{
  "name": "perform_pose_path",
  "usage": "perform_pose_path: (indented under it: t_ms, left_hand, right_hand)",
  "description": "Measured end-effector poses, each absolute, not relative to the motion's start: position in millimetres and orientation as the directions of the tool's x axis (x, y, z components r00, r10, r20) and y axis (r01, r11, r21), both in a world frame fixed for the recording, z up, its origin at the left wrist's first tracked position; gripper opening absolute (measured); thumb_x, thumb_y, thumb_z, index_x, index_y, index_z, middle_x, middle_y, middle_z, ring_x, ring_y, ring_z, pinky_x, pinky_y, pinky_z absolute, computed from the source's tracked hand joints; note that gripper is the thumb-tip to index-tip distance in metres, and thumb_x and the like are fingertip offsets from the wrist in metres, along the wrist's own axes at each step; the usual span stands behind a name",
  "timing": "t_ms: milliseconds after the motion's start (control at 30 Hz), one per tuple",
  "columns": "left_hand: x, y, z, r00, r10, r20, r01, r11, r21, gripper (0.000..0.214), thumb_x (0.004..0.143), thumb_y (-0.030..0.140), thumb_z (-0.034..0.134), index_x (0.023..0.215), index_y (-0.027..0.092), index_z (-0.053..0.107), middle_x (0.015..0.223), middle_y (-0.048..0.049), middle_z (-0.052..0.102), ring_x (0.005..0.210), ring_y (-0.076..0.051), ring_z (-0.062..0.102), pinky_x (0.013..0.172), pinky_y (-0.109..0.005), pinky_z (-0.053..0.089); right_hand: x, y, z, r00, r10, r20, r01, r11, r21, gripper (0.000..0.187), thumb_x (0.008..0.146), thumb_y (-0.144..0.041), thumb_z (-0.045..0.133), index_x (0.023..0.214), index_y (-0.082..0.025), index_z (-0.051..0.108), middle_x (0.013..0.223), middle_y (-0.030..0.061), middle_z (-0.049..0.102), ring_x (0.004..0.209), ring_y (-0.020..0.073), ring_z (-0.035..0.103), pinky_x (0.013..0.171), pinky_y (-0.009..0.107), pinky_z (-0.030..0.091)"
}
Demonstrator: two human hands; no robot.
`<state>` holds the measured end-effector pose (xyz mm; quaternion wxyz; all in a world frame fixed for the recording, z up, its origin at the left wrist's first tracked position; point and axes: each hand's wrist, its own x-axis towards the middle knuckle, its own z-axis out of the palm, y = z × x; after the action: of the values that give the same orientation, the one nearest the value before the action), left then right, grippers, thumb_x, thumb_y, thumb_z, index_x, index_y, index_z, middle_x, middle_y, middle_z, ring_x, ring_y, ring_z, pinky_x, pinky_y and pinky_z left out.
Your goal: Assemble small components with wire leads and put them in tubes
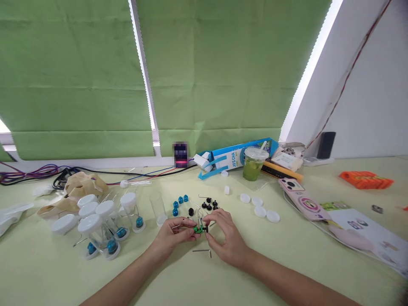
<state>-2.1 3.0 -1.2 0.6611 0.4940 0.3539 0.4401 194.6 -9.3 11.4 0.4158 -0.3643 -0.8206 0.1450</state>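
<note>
My left hand [177, 231] pinches a small green metal part [198, 230] with thin wire pieces beside it. At its right end sits a black knob [206, 228], between the thumb and fingers of my right hand [225, 236]. Fingers hide part of both pieces. Just below, an L-shaped hex key [202, 250] lies on the table. Beyond my hands are several blue knobs [175, 205], a lone black nut-like piece [191, 211] and a cluster of black knobs [209, 207]. An uncapped clear tube [158, 208] stands left of them.
Capped clear tubes [106, 221] with blue knobs inside stand at left. White round caps [260, 211] lie at right, before a green drink cup [253, 165]. A phone [302, 199] and cable are farther right. Black wires [153, 174] run along the back.
</note>
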Motion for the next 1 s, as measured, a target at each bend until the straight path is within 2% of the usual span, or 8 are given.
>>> perform_pose_path:
  t_ms: [533,767,867,1000]
  left_hand:
    - [-1.4,2.6,0.0,0.356,0.934,-0.036,-0.237,0.128,0.963,0.021,0.066,0.022,0.070,0.084,0.011,0.067,0.084,-0.0099,0.070,0.077,-0.025,0.066,0.076,-0.037,0.050]
    - [-0.6,0.9,3.4,0.351,0.935,-0.038,-0.233,0.127,0.964,0.021,0.066,0.024,0.070,0.084,0.012,0.067,0.085,-0.0104,0.070,0.077,-0.024,0.066,0.077,-0.037,0.050]
    - [-0.7,1.2,3.2,0.353,0.935,-0.038,-0.228,0.125,0.966,0.022,0.066,0.024,0.070,0.084,0.012,0.067,0.084,-0.0106,0.070,0.077,-0.024,0.066,0.076,-0.036,0.050]
    - [-0.9,2.5,0.9,0.352,0.935,-0.033,-0.226,0.119,0.967,0.020,0.067,0.023,0.070,0.083,0.013,0.068,0.083,-0.0095,0.070,0.077,-0.024,0.066,0.075,-0.035,0.050]
  right_hand:
    - [195.0,-9.3,10.4,-0.379,0.734,0.563,0.506,0.674,-0.539,0.025,0.075,-0.009,0.051,0.097,-0.022,0.051,0.087,0.0022,0.056,0.089,0.0181,0.050,0.080,0.033,0.037]
    - [194.9,-8.9,10.1,-0.379,0.753,0.538,0.507,0.655,-0.560,0.020,0.081,-0.014,0.047,0.098,-0.023,0.050,0.087,0.0031,0.056,0.088,0.0189,0.050,0.080,0.035,0.037]
    - [195.4,-9.3,10.9,-0.356,0.759,0.545,0.500,0.647,-0.576,0.025,0.078,-0.014,0.049,0.101,-0.023,0.048,0.087,0.0031,0.056,0.087,0.0194,0.049,0.081,0.036,0.037]
    - [195.4,-10.7,13.2,-0.338,0.745,0.575,0.479,0.662,-0.576,0.038,0.068,-0.007,0.052,0.102,-0.022,0.047,0.091,0.0037,0.054,0.090,0.0201,0.048,0.083,0.036,0.037]
